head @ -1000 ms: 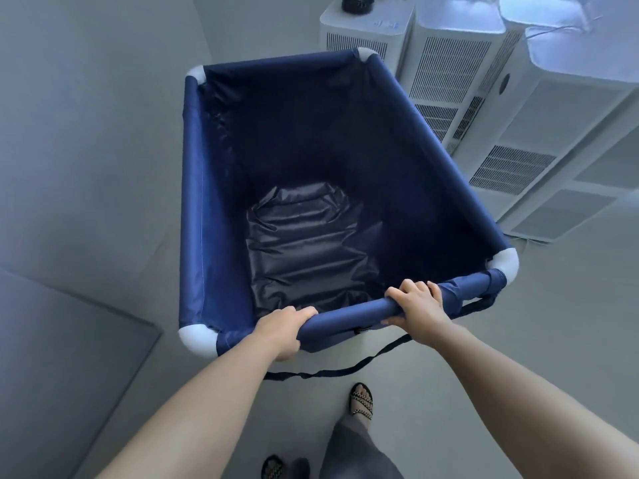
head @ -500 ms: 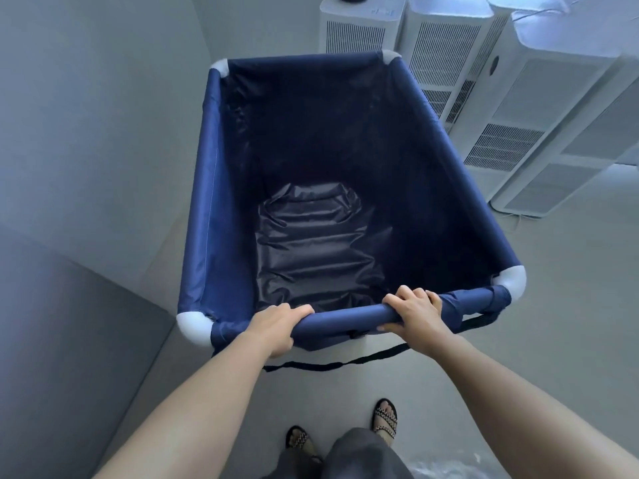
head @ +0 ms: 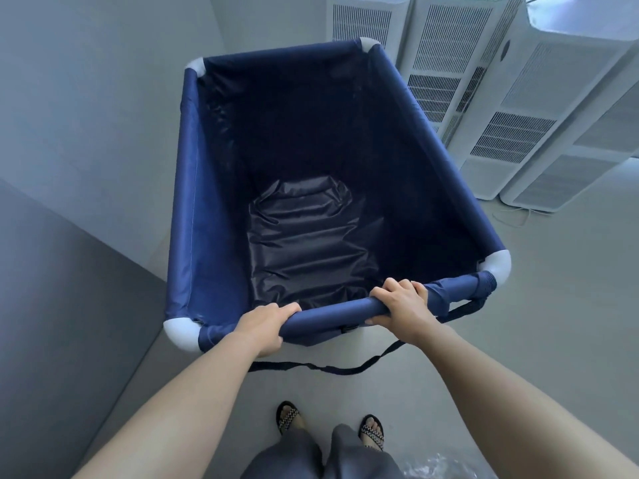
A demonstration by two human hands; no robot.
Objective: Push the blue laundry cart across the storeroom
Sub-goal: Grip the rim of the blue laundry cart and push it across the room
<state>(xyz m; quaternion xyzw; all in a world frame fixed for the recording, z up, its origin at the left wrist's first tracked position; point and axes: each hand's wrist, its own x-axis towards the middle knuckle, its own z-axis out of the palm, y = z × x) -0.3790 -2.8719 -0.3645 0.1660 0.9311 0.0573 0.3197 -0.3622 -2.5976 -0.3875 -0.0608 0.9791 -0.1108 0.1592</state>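
A person's left hand [head: 265, 327] and right hand [head: 403, 305] each curl tightly around the near rail [head: 332, 311] of the blue cart [head: 193, 219], which stands on the grey floor [head: 553, 288], its long axis pointing away toward the far wall, beside white tower units [head: 539, 108] whose small round mark is too blurred to read.

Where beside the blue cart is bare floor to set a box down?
Free: the floor right of the cart, bordered by the white units and the right arm; the cart's bottom. Crowded: the far right corner beside the units, and along the left wall.
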